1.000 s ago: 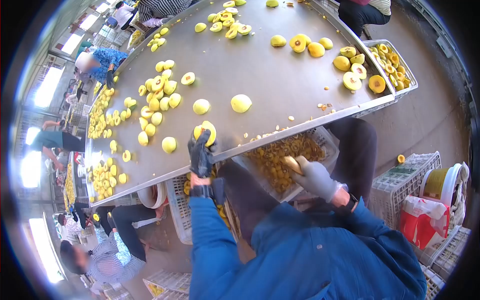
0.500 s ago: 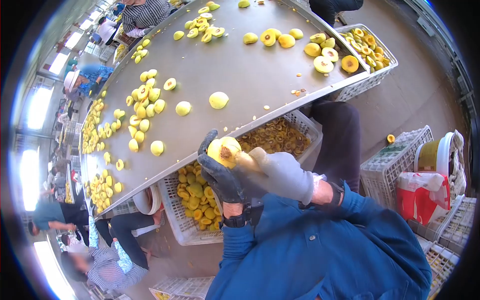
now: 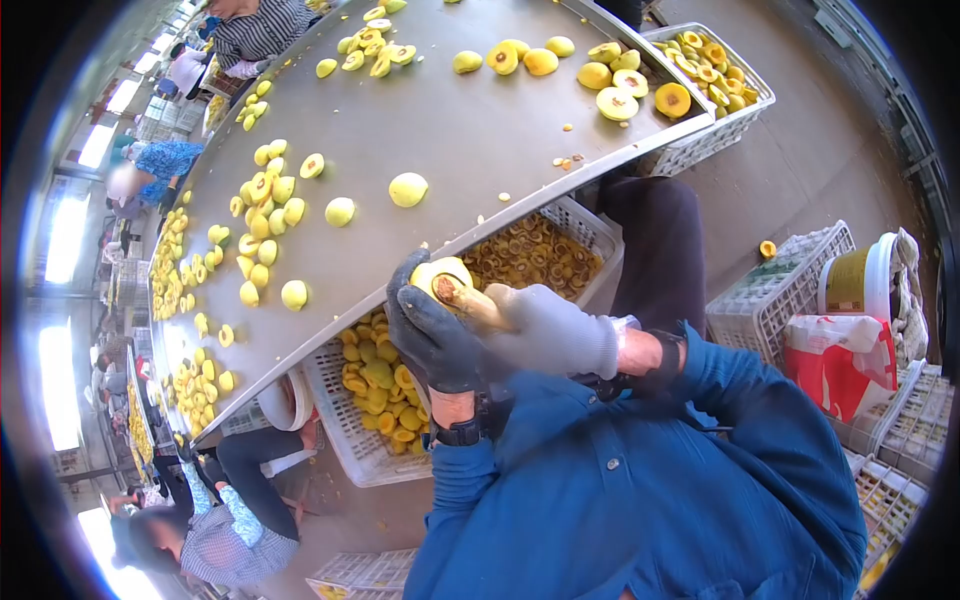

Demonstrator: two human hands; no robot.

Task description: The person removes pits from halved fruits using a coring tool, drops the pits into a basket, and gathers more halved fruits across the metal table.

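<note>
- Grasping a halved fruit [image 3: 428,274] in the dark-gloved left hand [image 3: 425,325], with fingers curled round its side; gripping a tan tool [image 3: 480,306] in the pale-gloved right hand [image 3: 550,325], with part of its shape hidden.
- Held up, fruit and tool together, at the near edge of the metal table [image 3: 480,130], close to the middle of that edge; cannot tell whether over the surface or just outside it.
- Could slip off the brown centre of the cut face and jab the left hand, because of slick flesh or a skewed push.
- Could also bruise or split the fruit through too hard a squeeze, or drop it below the near edge, toward the crate of brown pieces [image 3: 608,236] or the crate of yellow halves [image 3: 380,468], through too loose a hold.
- Facing, for the fruit, upward and toward the right hand with the cut side; roughly round where visible, without a clear long axis.
- Pointing, for the tool, at the brown centre; with long axis slanting from the right hand toward the near edge, leaning to its left corner.
- Lying on the surface, apart from both hands: a yellow fruit [image 3: 408,190] inward from the near edge, and a cluster of halves [image 3: 617,103] by the right corner.
</note>
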